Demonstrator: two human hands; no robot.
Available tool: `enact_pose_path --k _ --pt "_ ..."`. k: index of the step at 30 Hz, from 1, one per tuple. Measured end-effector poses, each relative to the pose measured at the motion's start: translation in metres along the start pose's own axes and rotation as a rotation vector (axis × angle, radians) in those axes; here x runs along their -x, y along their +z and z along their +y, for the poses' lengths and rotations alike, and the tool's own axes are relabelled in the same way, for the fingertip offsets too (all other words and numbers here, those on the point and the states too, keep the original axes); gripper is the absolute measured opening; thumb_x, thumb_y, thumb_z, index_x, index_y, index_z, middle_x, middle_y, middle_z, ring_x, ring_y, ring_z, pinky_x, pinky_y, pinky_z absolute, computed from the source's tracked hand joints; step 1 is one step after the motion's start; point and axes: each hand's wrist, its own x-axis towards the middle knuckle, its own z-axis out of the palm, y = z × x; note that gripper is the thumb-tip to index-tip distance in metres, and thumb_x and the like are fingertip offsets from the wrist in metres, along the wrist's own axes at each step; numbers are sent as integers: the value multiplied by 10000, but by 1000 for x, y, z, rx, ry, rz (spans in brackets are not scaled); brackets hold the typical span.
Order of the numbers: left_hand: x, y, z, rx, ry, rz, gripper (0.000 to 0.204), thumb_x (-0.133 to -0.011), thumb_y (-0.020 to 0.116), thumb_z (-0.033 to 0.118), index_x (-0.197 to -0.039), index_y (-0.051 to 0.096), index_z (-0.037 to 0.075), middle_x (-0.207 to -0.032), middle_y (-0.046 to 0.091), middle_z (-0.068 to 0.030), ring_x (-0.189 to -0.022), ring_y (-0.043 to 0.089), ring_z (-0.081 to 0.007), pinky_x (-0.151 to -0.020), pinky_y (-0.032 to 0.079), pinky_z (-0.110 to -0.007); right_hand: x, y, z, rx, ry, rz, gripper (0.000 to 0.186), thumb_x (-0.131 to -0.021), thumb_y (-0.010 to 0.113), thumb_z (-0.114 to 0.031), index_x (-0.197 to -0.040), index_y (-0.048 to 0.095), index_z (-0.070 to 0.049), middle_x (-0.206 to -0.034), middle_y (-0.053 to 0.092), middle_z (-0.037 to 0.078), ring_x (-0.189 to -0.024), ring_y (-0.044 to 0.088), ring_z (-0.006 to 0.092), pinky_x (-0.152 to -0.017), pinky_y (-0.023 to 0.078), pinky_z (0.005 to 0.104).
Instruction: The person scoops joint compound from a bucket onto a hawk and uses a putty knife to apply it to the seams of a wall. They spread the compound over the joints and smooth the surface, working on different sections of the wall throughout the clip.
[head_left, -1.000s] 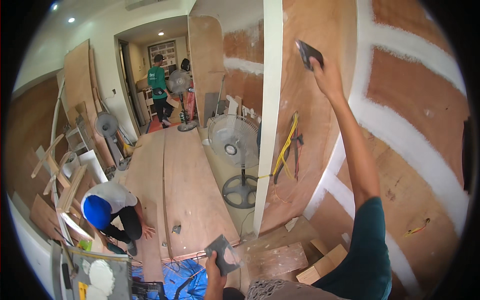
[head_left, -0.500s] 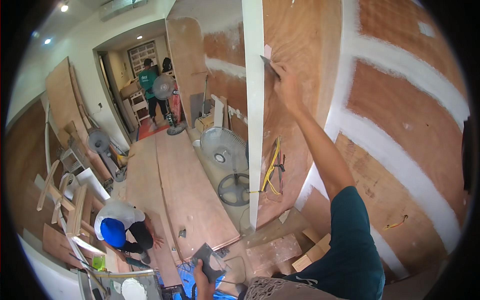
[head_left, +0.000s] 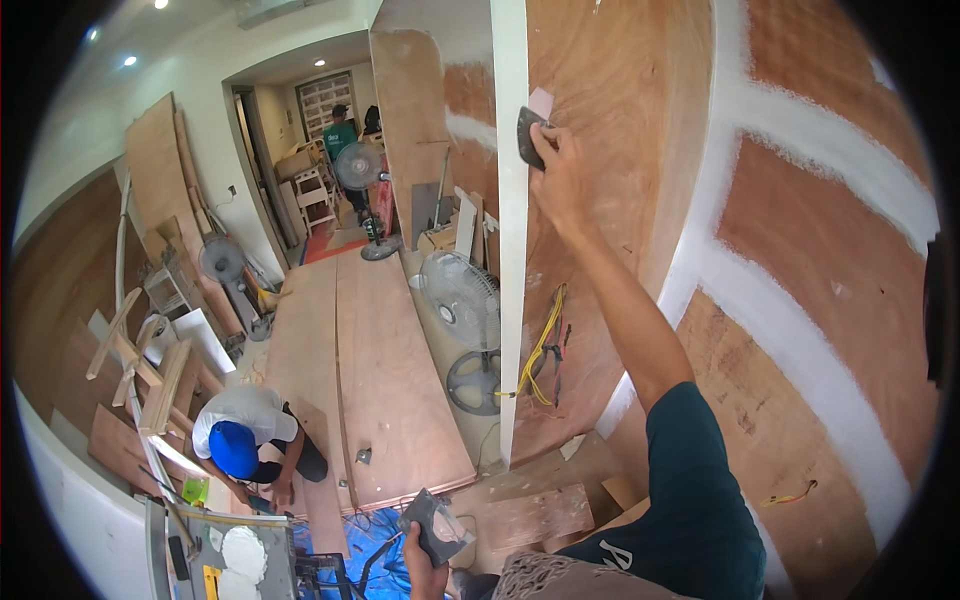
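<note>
Right hand raised at the panel's pale edge, dark scraper in its grip

The wooden wall panel (head_left: 620,130) stands behind the right hand (head_left: 562,180) and stretches above and below it. Long wooden sheets (head_left: 395,360) lie on the floor, beyond and above the left hand (head_left: 428,572) in the view. A white edge strip (head_left: 511,260) runs upright just left of the right hand. A crouching person (head_left: 250,430) in blue headwear is up and left of the left hand. Below and left of the right hand stands a grey fan (head_left: 460,300); yellow wires (head_left: 545,350) hang beneath that hand.

The left hand is closed round the lower edge of a dark plate (head_left: 432,525), which tilts up above its fingers. The right hand is pinched, thumb and fingers drawn together on a dark scraper (head_left: 529,138); the scraper juts out to its upper left, overlapping the strip, though whether it touches cannot be told. A small pinkish patch (head_left: 541,100) sits just above the right hand
</note>
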Motion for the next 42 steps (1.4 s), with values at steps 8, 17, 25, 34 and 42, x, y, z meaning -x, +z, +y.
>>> enact_pose_path --k 8,17,25,34,42 --pt "13 37 -15 -55 62 -5 326 -999 478 257 -1162 583 -5 -1079 661 -117 -975 657 -238 -867 533 -383 12 -17 -1 -132 -1 -113 472 -730 605 88 -1174 670 -57 -1026 614 102 -970 570 299 -844 471 379" --pt "13 31 -36 -32 33 -23 318 -987 491 261 -1183 584 28 -1116 663 -105 -1012 651 -252 -901 518 -415 -63 -31 15 -31 -88 20 349 -813 652 -33 -1153 687 -101 -1067 634 80 -965 587 296 -823 487 380" --pt "13 35 -44 -19 19 -32 314 -982 499 270 -1180 592 44 -1115 671 -98 -1022 651 -252 -921 509 -417 -26 -4 -4 -9 -114 -44 466 -725 646 36 -1166 684 -109 -1034 604 57 -974 569 278 -817 490 374" --pt "16 29 -39 -1 41 5 312 -990 486 254 -1158 585 11 -1081 668 -105 -984 656 -241 -877 527 -401 -64 -28 30 61 -225 -46 492 -698 644 33 -1166 680 -114 -1048 609 50 -947 580 276 -796 487 397" --pt "22 26 -41 -13 11 -3 329 -983 493 266 -1215 571 45 -1136 656 -91 -1030 641 -237 -918 510 -404 5 -7 4 -22 -141 -87 526 -656 707 0 -1169 672 -111 -1033 591 39 -949 574 251 -787 491 391"
